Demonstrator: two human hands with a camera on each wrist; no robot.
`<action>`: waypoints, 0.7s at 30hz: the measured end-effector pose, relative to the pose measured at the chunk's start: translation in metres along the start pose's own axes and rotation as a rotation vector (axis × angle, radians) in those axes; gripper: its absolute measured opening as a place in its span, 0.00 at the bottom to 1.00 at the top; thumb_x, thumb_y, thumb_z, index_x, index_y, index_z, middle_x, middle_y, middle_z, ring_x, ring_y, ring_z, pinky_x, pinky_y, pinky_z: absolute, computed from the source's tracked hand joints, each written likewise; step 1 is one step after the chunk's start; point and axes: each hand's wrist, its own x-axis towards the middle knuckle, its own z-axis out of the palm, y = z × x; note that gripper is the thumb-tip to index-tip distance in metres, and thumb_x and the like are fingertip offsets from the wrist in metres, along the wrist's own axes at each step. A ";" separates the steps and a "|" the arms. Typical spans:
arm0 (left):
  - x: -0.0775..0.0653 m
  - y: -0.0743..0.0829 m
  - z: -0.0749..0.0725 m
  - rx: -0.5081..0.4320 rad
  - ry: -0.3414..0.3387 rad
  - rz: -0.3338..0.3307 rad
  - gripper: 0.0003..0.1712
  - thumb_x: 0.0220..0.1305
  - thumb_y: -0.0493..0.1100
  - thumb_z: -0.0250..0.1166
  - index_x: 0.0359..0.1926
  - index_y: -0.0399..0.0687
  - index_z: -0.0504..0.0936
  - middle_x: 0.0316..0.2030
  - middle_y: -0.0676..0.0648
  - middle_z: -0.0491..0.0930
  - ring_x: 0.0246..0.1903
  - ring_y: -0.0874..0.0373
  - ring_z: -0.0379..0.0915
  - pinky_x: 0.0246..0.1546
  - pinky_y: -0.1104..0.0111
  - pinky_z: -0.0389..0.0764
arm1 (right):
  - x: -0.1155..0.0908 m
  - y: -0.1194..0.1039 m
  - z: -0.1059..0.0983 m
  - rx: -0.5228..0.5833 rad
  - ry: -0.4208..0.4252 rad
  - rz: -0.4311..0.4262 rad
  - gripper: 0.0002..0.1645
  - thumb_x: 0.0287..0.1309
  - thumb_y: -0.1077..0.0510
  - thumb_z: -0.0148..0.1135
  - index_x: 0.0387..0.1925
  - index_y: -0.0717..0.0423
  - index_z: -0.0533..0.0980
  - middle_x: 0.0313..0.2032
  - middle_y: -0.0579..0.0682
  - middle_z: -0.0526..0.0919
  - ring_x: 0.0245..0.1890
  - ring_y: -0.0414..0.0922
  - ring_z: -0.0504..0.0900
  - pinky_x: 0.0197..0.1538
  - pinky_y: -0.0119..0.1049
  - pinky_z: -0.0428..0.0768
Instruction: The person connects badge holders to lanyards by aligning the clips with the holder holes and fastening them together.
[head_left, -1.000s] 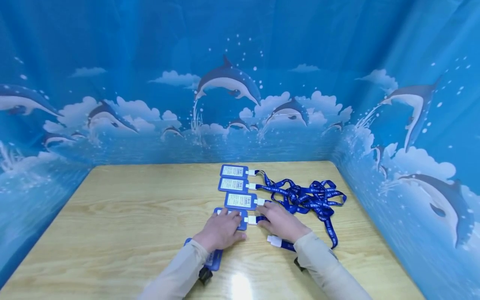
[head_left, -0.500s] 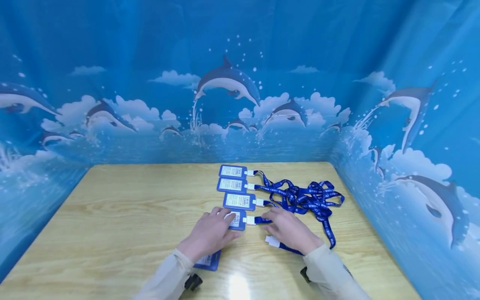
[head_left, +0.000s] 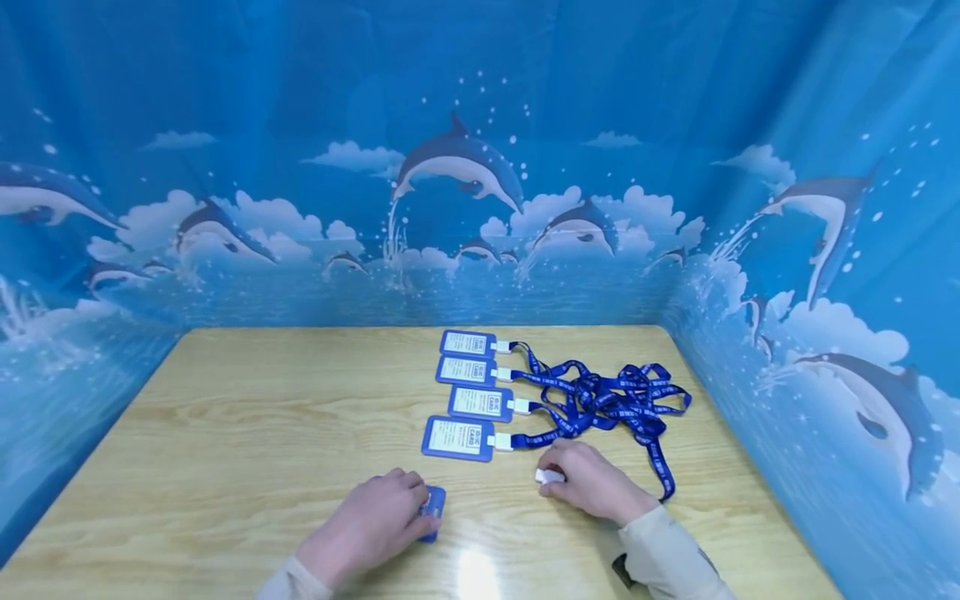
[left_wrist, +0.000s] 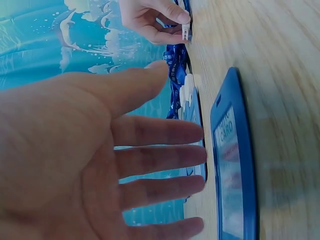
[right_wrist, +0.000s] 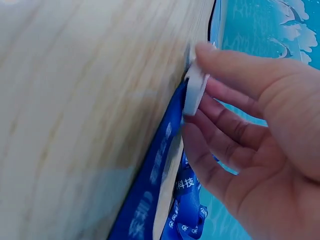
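Note:
My left hand (head_left: 371, 523) is over a loose blue badge holder (head_left: 432, 505) near the front of the table and partly covers it. In the left wrist view its fingers are straight and spread, just apart from that holder (left_wrist: 234, 165), which has a card inside and a slot at one end. My right hand (head_left: 592, 482) pinches the white plastic clip (head_left: 550, 476) of a blue lanyard between thumb and fingers. The right wrist view shows this clip (right_wrist: 196, 92) with the printed blue strap (right_wrist: 157, 165) trailing from it along the table.
Several blue badge holders (head_left: 457, 437) lie in a column, each joined by a white clip to a lanyard. Their straps run right into a tangled heap (head_left: 600, 396). A dolphin-printed curtain (head_left: 322, 167) stands behind and beside the wooden table (head_left: 262, 417).
My left hand has left the nearest badge in the column and moved toward the front left, to the loose holder. My right hand has shifted slightly forward from the straps and now pinches the loose clip.

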 end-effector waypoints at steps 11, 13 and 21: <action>-0.008 -0.003 0.004 -0.065 -0.085 -0.032 0.27 0.66 0.60 0.64 0.54 0.45 0.85 0.63 0.40 0.77 0.62 0.39 0.73 0.61 0.44 0.77 | -0.005 0.000 -0.004 -0.002 -0.011 0.058 0.17 0.52 0.54 0.76 0.44 0.53 0.85 0.42 0.43 0.84 0.43 0.42 0.81 0.49 0.42 0.84; -0.007 -0.003 0.005 -0.053 -0.091 -0.028 0.29 0.66 0.60 0.64 0.58 0.46 0.83 0.64 0.41 0.76 0.63 0.41 0.73 0.61 0.45 0.78 | -0.005 0.000 -0.004 0.004 -0.009 0.060 0.17 0.54 0.55 0.75 0.45 0.53 0.84 0.44 0.45 0.85 0.46 0.45 0.82 0.52 0.46 0.84; -0.004 -0.001 0.013 -0.038 -0.077 0.007 0.33 0.66 0.62 0.63 0.64 0.48 0.79 0.67 0.44 0.73 0.64 0.44 0.70 0.61 0.47 0.78 | -0.005 -0.006 -0.006 0.038 0.026 0.013 0.17 0.56 0.57 0.73 0.48 0.56 0.83 0.46 0.48 0.87 0.48 0.47 0.84 0.55 0.50 0.84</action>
